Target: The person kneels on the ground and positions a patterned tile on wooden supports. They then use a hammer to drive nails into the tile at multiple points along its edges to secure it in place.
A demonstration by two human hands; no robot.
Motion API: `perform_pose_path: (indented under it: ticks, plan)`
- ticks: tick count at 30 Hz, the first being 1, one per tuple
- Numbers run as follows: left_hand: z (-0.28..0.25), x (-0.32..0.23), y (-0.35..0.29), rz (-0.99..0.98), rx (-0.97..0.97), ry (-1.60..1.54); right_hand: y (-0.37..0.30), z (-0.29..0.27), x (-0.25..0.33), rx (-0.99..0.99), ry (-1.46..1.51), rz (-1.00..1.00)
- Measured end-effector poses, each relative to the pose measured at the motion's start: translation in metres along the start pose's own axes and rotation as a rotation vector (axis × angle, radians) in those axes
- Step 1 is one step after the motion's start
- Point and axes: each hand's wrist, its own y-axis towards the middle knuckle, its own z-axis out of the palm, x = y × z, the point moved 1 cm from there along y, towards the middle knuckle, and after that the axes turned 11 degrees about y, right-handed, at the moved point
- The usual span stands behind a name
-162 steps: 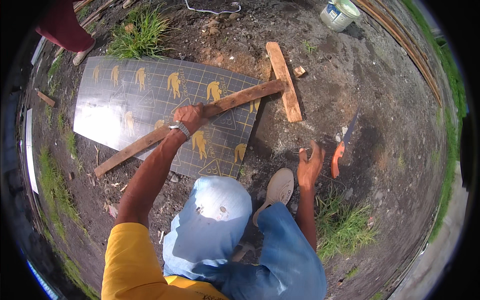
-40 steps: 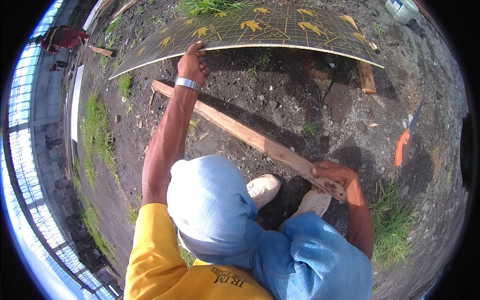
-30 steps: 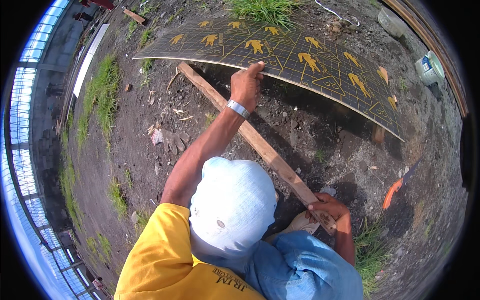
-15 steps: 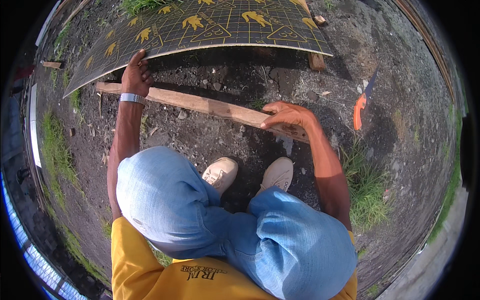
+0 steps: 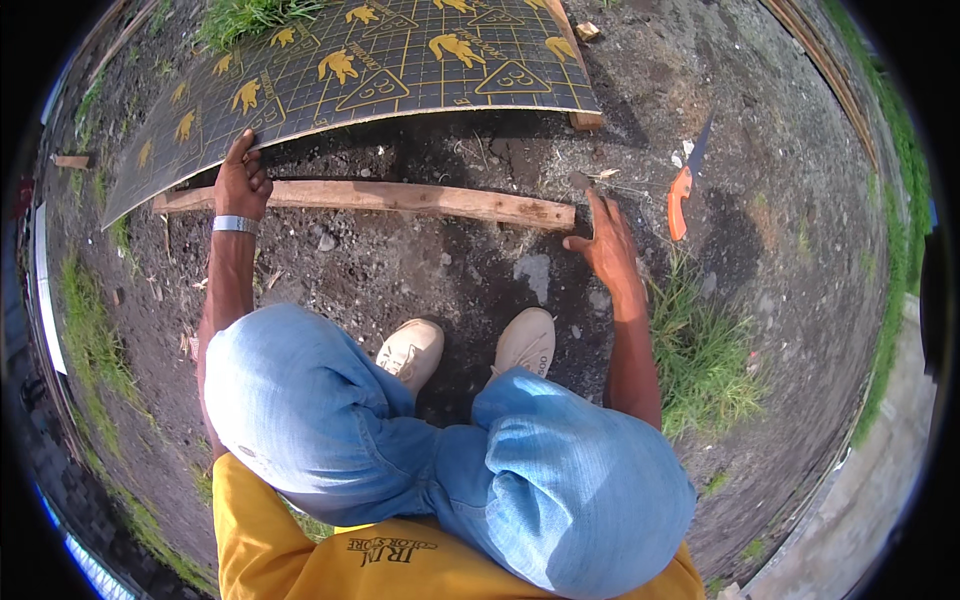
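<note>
A black plywood sheet (image 5: pixel 400 98) with yellow markings is tilted up in front of me. My left hand (image 5: pixel 243 187) grips its near edge, thumb on top and fingers curled beneath. Below that edge a long wooden batten (image 5: pixel 420 199) lies on the dirt, running left to right and passing behind my left wrist. My right hand (image 5: pixel 608 245) is open just off the batten's right end, thumb and fingers apart, holding nothing. To its right lies a folding saw (image 5: pixel 680 200) with an orange handle and a dark blade.
Under the sheet's right corner a wood block (image 5: pixel 586 121) shows, and a smaller wood piece (image 5: pixel 587 32) sits beyond it. Grass tufts (image 5: pixel 705 350) grow to my right. Long boards (image 5: pixel 825 70) lie at the far right. My shoes (image 5: pixel 524 342) are on the dirt.
My right hand has let go of the batten and opened beside its end. The batten's right end has shifted away from me, closer to the sheet. My left hand keeps its grip.
</note>
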Motion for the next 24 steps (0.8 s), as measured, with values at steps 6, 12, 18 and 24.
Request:
perform_pose_path:
  ticks: [6, 12, 18, 24]
  plan:
    - [-0.006, 0.008, 0.002, -0.035, 0.001, 0.011, 0.0, 0.03, 0.005, 0.06, -0.092, 0.057]
    - [-0.005, 0.028, 0.003, -0.085, -0.023, 0.055, 0.013, 0.028, -0.006, -0.174, 0.359, 0.109]
    - [-0.011, 0.048, 0.005, -0.102, 0.028, 0.058, 0.078, -0.005, 0.013, -0.156, 1.002, 0.174]
    - [-0.02, 0.055, 0.01, -0.061, 0.083, 0.066, 0.153, 0.001, 0.054, -0.05, 1.289, 0.283]
